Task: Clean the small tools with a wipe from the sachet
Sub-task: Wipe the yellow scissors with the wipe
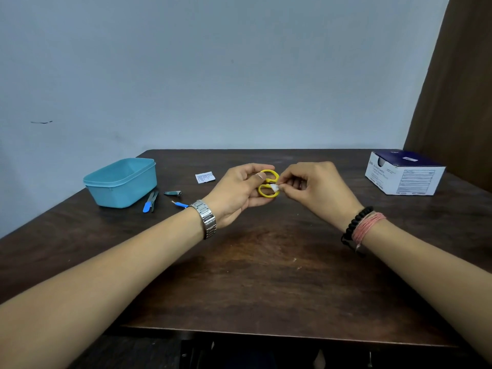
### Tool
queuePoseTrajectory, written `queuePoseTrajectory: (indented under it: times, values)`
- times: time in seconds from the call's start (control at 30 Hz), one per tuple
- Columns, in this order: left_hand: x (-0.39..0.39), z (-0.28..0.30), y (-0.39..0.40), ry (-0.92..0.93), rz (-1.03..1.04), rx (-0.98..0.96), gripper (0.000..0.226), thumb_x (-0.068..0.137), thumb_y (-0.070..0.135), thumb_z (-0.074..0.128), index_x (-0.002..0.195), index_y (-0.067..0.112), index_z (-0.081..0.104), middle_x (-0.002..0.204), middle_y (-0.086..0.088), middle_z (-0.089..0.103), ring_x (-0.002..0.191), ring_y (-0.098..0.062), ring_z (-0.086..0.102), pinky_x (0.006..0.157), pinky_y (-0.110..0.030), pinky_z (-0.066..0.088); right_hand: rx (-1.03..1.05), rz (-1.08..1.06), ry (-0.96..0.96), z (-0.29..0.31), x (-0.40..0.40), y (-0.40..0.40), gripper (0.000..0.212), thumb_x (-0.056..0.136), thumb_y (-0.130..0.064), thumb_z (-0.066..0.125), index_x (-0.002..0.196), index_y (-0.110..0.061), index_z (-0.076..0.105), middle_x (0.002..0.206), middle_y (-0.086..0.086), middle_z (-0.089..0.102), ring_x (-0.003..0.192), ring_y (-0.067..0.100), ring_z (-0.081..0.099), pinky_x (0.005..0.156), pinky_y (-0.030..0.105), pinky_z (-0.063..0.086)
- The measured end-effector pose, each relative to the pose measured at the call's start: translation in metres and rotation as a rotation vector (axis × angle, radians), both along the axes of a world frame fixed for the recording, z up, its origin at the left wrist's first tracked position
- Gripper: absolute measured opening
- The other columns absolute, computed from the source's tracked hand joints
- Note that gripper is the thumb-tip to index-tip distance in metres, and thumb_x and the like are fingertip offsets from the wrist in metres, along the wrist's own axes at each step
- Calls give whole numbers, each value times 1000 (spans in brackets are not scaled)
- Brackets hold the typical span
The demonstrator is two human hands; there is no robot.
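Above the middle of the dark wooden table, my left hand grips small yellow-handled scissors; only the two yellow finger loops show, the blades are hidden in my palm. My right hand pinches a small white wipe against the lower loop. The torn white sachet lies flat on the table behind my left hand. To the left lie a metal nail clipper, a blue-handled tool and two slim tools, one blue.
A light blue plastic tub stands open at the back left. A white and dark blue cardboard box sits at the back right. A brown curtain hangs beyond the table's right corner. The wall runs right behind the table.
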State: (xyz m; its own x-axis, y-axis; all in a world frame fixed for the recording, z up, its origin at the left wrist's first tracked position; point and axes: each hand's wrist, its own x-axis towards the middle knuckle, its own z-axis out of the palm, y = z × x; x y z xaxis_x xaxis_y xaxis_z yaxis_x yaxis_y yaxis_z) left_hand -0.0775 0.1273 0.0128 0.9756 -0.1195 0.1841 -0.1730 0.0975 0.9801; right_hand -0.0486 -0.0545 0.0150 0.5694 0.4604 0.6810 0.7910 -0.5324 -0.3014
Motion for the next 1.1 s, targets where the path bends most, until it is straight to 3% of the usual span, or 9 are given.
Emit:
queuePoseTrajectory:
  times: [0.2, 0.3, 0.47, 0.63, 0.8, 1.1]
  values:
    - [-1, 3, 2, -63, 23, 39, 21, 100, 9, 46, 117, 7, 59, 112, -15, 67, 90, -22, 69, 89, -38, 56, 93, -21, 80, 0, 3, -2, 10, 79, -5, 74, 79, -14, 71, 65, -12, 63, 62, 3, 58, 61, 10, 45]
    - [-1, 4, 1, -86, 41, 94, 21, 101, 11, 46, 118, 9, 58, 120, -16, 65, 93, -22, 68, 89, -36, 56, 96, -52, 108, 0, 5, -7, 11, 77, -5, 76, 76, -14, 69, 65, -10, 64, 62, 2, 58, 61, 10, 46]
    - [-2, 0, -5, -130, 35, 183, 22, 101, 10, 46, 119, 9, 58, 115, -15, 65, 99, -23, 65, 92, -40, 55, 151, -29, 106, -3, -1, 6, 8, 75, -9, 77, 73, -14, 71, 62, -10, 65, 60, 1, 59, 58, 8, 43]
    - [-2, 4, 0, -143, 47, 176, 20, 100, 12, 48, 117, 11, 58, 120, -15, 65, 99, -22, 67, 86, -33, 57, 176, -111, 154, 1, 6, -4, 9, 76, -16, 80, 72, -16, 72, 63, -8, 67, 60, 2, 61, 57, 9, 44]
    - [-3, 0, -5, -164, 56, 227, 20, 100, 12, 48, 117, 12, 59, 115, -13, 67, 104, -27, 66, 89, -40, 56, 182, -58, 116, -2, 0, 6, 9, 75, -13, 78, 70, -15, 70, 61, -10, 65, 58, -1, 59, 55, 8, 42]
    - [-2, 3, -1, -147, 69, 190, 17, 99, 11, 51, 112, 16, 61, 110, -7, 70, 99, -22, 70, 82, -31, 57, 146, -76, 112, -1, 7, -7, 11, 77, -13, 78, 73, -17, 69, 62, -10, 65, 60, 2, 59, 57, 8, 43]
